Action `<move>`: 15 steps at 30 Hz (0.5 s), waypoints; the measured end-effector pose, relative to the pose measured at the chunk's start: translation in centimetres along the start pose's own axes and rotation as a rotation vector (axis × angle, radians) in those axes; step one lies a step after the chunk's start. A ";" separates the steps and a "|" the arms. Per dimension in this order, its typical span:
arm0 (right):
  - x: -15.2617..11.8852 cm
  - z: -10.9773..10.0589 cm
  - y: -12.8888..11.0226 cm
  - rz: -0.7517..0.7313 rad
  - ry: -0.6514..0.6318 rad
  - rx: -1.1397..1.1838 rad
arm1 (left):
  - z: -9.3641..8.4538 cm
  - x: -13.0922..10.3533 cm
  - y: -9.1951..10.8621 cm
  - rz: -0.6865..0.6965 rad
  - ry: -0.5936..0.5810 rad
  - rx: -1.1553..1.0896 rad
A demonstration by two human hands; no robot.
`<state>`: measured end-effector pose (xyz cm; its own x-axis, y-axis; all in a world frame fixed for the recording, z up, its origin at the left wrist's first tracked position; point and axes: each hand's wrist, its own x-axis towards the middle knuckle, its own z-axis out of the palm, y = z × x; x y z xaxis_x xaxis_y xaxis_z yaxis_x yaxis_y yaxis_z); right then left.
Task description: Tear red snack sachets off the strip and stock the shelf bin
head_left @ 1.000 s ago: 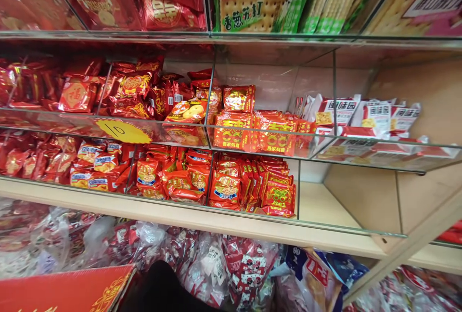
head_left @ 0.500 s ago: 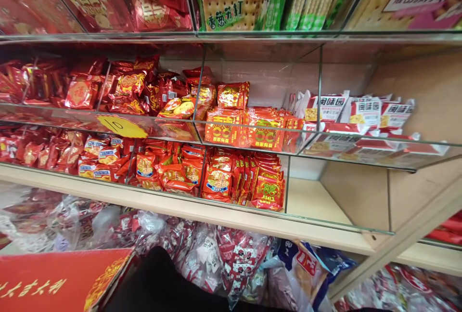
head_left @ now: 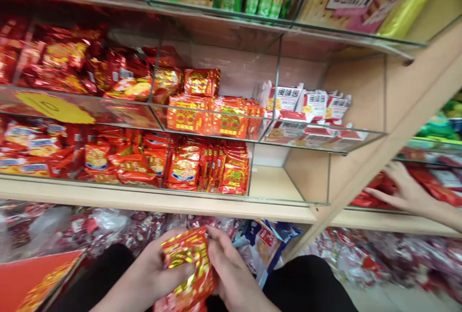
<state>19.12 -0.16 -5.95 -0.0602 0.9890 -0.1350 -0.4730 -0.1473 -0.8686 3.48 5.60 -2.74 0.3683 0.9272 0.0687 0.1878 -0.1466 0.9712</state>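
Low in the middle of the view, both my hands are closed around shiny red and gold snack packets [head_left: 197,249], which look like a small stack. My left hand [head_left: 151,268] grips them from the left, its thumb lying across the front. From the right, my right hand [head_left: 231,268] holds their edge with its fingers partly hidden behind. Beyond my hands is the shelf's bottom row, where similar red packets [head_left: 233,172] stand packed behind a clear divider. The packets in my hands are slightly blurred.
At lower left sits an open red box [head_left: 32,278]. Another person's hand [head_left: 400,187] reaches into red packets at right. White-and-red packets [head_left: 315,105] fill a middle compartment, and a yellow price tag [head_left: 54,107] hangs at left. Bagged goods [head_left: 267,242] lie beneath the shelf.
Both my hands have come into view from below, holding the red packets. The view has shifted to the right, and another person's hand now shows at right.
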 end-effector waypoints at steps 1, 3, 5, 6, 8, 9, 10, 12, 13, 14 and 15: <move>0.3 -0.4 -0.5 -0.066 0.068 -0.021 | 1.6 1.1 -0.5 0.000 -0.094 -0.048; 0.5 -1.6 -0.8 -0.177 0.183 -0.140 | 4.7 2.4 -1.8 -0.017 -0.169 -0.187; 0.2 -3.1 -0.4 -0.214 0.252 -0.285 | 6.8 2.6 -3.5 -0.055 -0.171 -0.342; 0.0 -3.6 0.0 -0.221 0.272 -0.345 | 7.4 2.4 -4.4 -0.094 -0.189 -0.406; -0.3 -4.4 0.6 -0.229 0.279 -0.414 | 7.7 1.9 -5.9 -0.149 -0.226 -0.469; -0.4 -4.5 0.9 -0.235 0.280 -0.437 | 7.6 1.7 -6.4 -0.154 -0.232 -0.464; -0.4 -4.6 1.0 -0.247 0.287 -0.472 | 7.3 1.6 -6.7 -0.142 -0.228 -0.440; -0.4 -4.7 1.0 -0.276 0.325 -0.580 | 6.7 1.5 -6.8 -0.104 -0.210 -0.373; -0.3 -4.7 1.0 -0.276 0.343 -0.610 | 6.5 1.5 -6.7 -0.088 -0.206 -0.347; -0.3 -4.7 0.9 -0.257 0.350 -0.597 | 6.4 1.5 -6.5 -0.076 -0.202 -0.329; -0.3 -4.6 0.9 -0.222 0.345 -0.537 | 6.3 1.5 -6.3 -0.065 -0.201 -0.319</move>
<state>22.77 -0.60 -8.90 0.3143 0.9493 0.0074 0.0657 -0.0139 -0.9977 8.59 5.70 -10.19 0.5425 0.8400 -0.0105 -0.0649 0.0544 0.9964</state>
